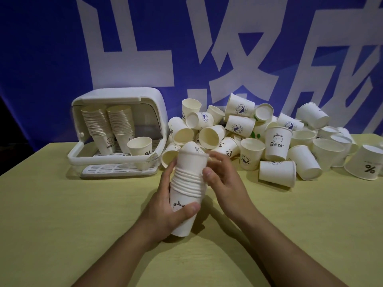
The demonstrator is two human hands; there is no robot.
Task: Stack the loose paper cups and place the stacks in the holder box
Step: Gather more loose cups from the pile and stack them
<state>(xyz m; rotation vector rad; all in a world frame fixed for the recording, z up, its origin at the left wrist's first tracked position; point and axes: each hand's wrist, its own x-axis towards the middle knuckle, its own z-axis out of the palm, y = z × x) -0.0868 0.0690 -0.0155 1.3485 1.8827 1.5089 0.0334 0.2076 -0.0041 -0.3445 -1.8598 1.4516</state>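
A stack of nested white paper cups (187, 183) stands tilted over the table's middle, its bottom cup printed with a bear. My left hand (165, 210) grips the lower part of the stack. My right hand (223, 179) touches the upper cups from the right, fingers around the top cup. A heap of loose paper cups (259, 137) lies behind and to the right. The white holder box (153, 100) stands open at the back left, with two tall cup stacks (112, 125) and a single cup (142, 148) inside.
The yellow-green table (62, 214) stretches in front and to the left of my hands. A blue banner with large white characters (41, 48) hangs behind the table. The box's slotted white tray (116, 169) juts out at its front.
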